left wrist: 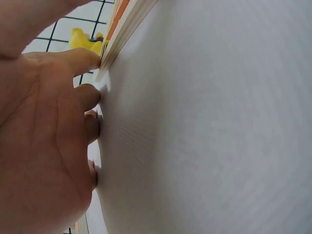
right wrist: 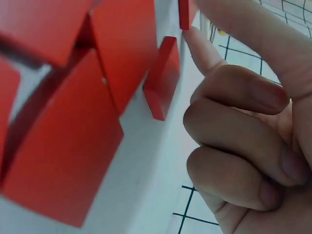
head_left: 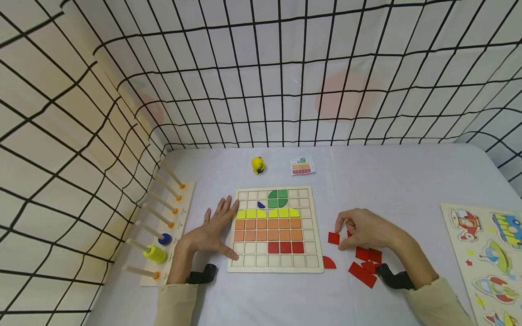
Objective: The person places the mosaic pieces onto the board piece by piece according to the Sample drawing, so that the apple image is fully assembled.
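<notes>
My left hand [head_left: 210, 231] lies with spread fingers at the left edge of the wooden grid board [head_left: 314, 262], thumb over its lower left corner. In the left wrist view the index finger touches the board's side. The board bears green leaf-shaped pieces [head_left: 277, 198], a yellow row [head_left: 281, 213], orange squares [head_left: 267, 230], three red squares [head_left: 286, 247] and a small blue piece [head_left: 261, 205]. Right of the board, my right hand [head_left: 363, 228] pinches a red square [head_left: 334, 238] between thumb and index finger, low over the table. Its other fingers are curled.
Loose red pieces [head_left: 362, 276] lie by the right wrist, a red quarter-round [head_left: 329, 262] beside the board. A peg stand [head_left: 185, 203] is at left, a picture puzzle [head_left: 456, 226] at right. A yellow duck [head_left: 258, 165] and pattern card [head_left: 302, 166] sit behind, before a black wire grid [head_left: 279, 81].
</notes>
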`<state>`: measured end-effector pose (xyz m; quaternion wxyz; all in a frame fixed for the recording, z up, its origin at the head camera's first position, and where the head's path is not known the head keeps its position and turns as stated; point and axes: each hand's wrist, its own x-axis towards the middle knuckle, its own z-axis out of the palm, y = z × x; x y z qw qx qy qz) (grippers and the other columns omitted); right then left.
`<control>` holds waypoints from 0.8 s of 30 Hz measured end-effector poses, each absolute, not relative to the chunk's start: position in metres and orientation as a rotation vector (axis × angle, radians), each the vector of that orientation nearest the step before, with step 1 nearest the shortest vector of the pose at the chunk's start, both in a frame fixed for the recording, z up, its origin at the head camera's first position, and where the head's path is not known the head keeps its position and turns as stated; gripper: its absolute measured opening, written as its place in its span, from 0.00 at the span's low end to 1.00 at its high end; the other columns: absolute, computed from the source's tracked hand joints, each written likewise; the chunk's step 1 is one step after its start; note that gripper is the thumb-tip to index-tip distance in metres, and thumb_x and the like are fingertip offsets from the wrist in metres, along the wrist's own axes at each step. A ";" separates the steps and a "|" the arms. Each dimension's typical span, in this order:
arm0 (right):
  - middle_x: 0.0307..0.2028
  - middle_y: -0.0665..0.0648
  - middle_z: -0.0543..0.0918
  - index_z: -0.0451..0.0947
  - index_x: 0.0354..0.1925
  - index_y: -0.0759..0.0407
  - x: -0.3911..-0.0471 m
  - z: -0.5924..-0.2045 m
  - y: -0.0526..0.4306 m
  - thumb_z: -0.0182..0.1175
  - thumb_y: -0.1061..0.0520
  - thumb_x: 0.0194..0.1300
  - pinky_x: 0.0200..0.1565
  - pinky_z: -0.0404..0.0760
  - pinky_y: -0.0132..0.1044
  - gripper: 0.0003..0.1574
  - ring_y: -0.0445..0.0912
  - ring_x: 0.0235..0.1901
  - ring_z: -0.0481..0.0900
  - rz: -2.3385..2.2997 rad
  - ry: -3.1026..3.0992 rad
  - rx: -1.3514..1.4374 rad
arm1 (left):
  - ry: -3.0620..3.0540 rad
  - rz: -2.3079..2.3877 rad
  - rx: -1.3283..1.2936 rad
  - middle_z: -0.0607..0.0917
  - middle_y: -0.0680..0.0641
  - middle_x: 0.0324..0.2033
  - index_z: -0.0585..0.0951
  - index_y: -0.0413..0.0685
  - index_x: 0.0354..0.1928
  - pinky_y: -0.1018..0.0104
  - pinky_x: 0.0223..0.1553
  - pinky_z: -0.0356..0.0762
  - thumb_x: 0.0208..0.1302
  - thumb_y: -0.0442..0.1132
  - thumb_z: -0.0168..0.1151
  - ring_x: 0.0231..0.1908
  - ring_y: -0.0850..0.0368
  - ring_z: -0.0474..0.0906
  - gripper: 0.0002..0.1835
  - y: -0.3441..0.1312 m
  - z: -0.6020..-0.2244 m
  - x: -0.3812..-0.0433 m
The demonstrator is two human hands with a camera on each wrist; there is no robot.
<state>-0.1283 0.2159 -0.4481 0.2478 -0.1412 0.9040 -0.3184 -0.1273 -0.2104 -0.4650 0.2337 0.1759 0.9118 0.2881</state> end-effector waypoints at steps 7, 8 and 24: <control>0.16 0.50 0.70 0.82 0.38 0.55 -0.127 -0.447 0.211 0.79 0.56 0.53 0.20 0.70 0.30 0.16 0.43 0.17 0.69 -0.892 2.469 -0.396 | 2.508 0.789 0.496 0.29 0.39 0.83 0.40 0.50 0.84 0.28 0.76 0.18 0.38 0.55 0.88 0.82 0.37 0.20 0.80 -0.212 -0.465 -0.126; 0.16 0.49 0.70 0.82 0.38 0.55 -0.127 -0.446 0.211 0.79 0.56 0.54 0.20 0.70 0.30 0.16 0.43 0.17 0.69 -0.893 2.470 -0.392 | 2.510 0.786 0.498 0.29 0.39 0.83 0.40 0.50 0.84 0.28 0.76 0.18 0.38 0.55 0.88 0.82 0.37 0.20 0.80 -0.213 -0.466 -0.126; 0.15 0.46 0.60 0.85 0.41 0.55 -0.121 -0.429 0.142 0.77 0.53 0.58 0.25 0.57 0.30 0.14 0.39 0.18 0.58 -1.106 2.409 -0.609 | 2.525 0.792 0.522 0.29 0.39 0.83 0.40 0.51 0.84 0.28 0.76 0.19 0.38 0.54 0.88 0.82 0.38 0.20 0.79 -0.212 -0.467 -0.127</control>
